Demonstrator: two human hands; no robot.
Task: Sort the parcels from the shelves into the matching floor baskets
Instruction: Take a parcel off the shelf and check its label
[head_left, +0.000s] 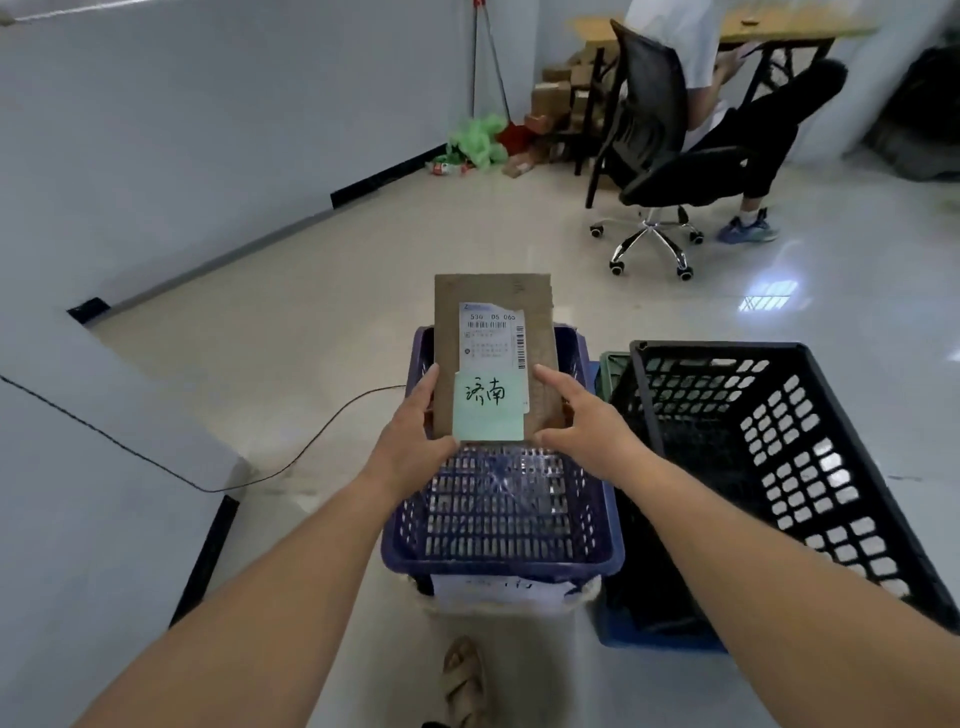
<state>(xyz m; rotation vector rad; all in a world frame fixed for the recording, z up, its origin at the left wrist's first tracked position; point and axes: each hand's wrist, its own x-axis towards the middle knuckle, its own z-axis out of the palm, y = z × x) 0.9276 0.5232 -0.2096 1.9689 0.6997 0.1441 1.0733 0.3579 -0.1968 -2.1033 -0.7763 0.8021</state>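
We are holding the parcel upright over the blue basket, with the left hand gripping its lower left edge and the right hand pinching the lower right. We are not dropping it yet, and we cannot tell how many parcels are remaining.

One wide head-worn camera looks forward and down, close above a blue basket.

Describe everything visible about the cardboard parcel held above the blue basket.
The cardboard parcel is a flat brown rectangle, held with its face toward the camera. A white shipping label with barcodes, torn at the top, sits mid-face. A green note with handwritten characters covers the lower part. The left hand and right hand hold its lower side edges, above the blue basket.
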